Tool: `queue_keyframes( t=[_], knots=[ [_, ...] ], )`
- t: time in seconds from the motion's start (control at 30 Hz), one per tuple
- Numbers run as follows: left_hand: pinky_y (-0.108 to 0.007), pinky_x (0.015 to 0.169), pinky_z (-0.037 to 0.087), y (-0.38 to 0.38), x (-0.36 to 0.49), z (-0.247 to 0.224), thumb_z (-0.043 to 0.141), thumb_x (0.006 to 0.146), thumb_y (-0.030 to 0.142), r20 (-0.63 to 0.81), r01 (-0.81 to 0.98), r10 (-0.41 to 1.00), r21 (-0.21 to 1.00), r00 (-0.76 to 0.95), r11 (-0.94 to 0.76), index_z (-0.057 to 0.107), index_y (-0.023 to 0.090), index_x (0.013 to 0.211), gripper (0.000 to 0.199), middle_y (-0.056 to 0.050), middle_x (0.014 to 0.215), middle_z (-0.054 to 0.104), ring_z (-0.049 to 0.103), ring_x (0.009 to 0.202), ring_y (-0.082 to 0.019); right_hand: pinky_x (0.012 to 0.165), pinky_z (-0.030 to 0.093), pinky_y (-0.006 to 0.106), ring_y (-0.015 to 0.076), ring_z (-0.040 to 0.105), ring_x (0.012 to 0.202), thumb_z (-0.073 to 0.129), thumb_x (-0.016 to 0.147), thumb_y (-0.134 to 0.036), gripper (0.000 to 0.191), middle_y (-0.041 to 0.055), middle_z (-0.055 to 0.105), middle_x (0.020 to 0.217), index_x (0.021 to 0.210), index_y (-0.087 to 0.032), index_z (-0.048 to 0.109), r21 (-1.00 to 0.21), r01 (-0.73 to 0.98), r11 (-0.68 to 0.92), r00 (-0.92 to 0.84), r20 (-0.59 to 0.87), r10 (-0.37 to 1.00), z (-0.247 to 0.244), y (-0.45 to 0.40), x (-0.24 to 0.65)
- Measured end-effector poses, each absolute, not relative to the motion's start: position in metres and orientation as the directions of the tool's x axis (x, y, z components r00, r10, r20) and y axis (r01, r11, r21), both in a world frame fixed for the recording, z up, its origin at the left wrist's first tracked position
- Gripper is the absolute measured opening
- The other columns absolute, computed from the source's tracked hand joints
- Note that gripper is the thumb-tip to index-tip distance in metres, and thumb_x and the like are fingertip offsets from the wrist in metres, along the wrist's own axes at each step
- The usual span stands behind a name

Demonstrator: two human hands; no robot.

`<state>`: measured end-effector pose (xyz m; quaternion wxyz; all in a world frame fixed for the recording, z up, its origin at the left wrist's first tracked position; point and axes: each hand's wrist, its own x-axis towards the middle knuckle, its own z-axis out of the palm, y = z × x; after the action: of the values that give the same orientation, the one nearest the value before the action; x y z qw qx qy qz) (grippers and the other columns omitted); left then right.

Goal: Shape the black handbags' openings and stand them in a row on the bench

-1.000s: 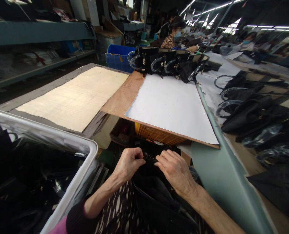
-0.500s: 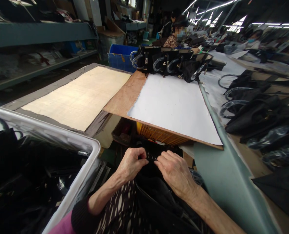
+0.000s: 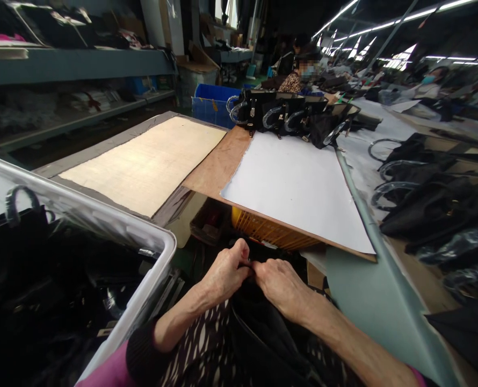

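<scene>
A black bag (image 3: 263, 328) lies in my lap, its top opening toward me. My left hand (image 3: 225, 274) is closed at the bag's far edge, thumb and fingers pinched together. Right beside it, my right hand (image 3: 281, 285) is closed on the same edge, fingers curled over the black material. The fingertips of both hands nearly meet. Whatever small part they pinch is hidden by the fingers. Below the hands, a patterned dark apron (image 3: 194, 338) covers my lap.
A white bin (image 3: 168, 242) full of black bags stands at the left. Ahead, a board carries white paper (image 3: 299, 188), with black bags (image 3: 287, 113) lined up behind it. More black bags (image 3: 416, 209) lie at right. Under the board sits a yellow basket (image 3: 271, 228). A person (image 3: 293, 80) sits beyond.
My hands have come together, closing the gap between their fingertips at the bag's edge. The view has shifted slightly, so the surroundings appear lower and farther right.
</scene>
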<state>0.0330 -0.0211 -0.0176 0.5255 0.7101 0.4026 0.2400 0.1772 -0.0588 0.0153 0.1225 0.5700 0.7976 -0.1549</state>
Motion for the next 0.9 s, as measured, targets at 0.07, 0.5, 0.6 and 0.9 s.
queue_keyframes(
  t=[0.07,0.5,0.6,0.9],
  knots=[
    [-0.019,0.052,0.029,-0.017,0.032,-0.015,0.048,0.073,0.015,-0.081,0.265,0.817,0.96,0.571,-0.09,0.04,0.02,0.084,0.015,0.008,0.054,0.049,0.039,0.051,-0.008,0.056,0.03,0.025,0.016,0.06,0.066,0.039,0.083,-0.017,0.023,0.0052,0.065,0.07,0.073,-0.017,0.06,-0.127,0.959,0.252,-0.282,-0.394,0.875,0.021,-0.054,0.181],
    [-0.025,0.071,0.042,-0.035,0.02,0.01,0.051,0.077,0.047,-0.152,0.146,0.796,0.986,0.585,0.081,0.042,0.016,0.111,0.047,-0.007,0.098,0.061,0.055,0.083,-0.018,0.045,0.024,0.021,0.0093,0.042,0.047,0.055,0.061,-0.016,0.006,-0.0015,0.045,0.048,0.056,-0.013,0.058,0.013,0.996,-0.089,0.078,-0.604,0.793,0.069,-0.006,0.25],
    [-0.027,0.071,0.043,-0.041,0.02,0.005,0.065,0.064,0.043,-0.24,0.269,0.761,0.959,0.603,0.089,0.035,0.018,0.121,0.069,-0.009,0.107,0.059,0.056,0.087,-0.02,0.044,0.023,0.021,0.009,0.04,0.047,0.053,0.062,-0.017,0.009,-0.002,0.043,0.048,0.055,-0.014,0.056,-0.021,0.996,-0.085,0.055,-0.603,0.795,0.07,-0.016,0.243],
    [-0.018,0.051,0.037,-0.019,-0.018,0.012,0.044,0.055,0.008,-0.395,0.402,0.548,0.909,0.737,0.114,0.055,0.019,0.105,0.053,0.001,0.083,0.065,0.057,0.069,-0.015,0.043,0.019,0.021,0.0074,0.035,0.045,0.046,0.064,-0.02,0.014,-0.0046,0.034,0.048,0.051,-0.017,0.042,-0.138,0.982,-0.13,0.028,-0.575,0.817,0.076,-0.057,0.241]
  ],
)
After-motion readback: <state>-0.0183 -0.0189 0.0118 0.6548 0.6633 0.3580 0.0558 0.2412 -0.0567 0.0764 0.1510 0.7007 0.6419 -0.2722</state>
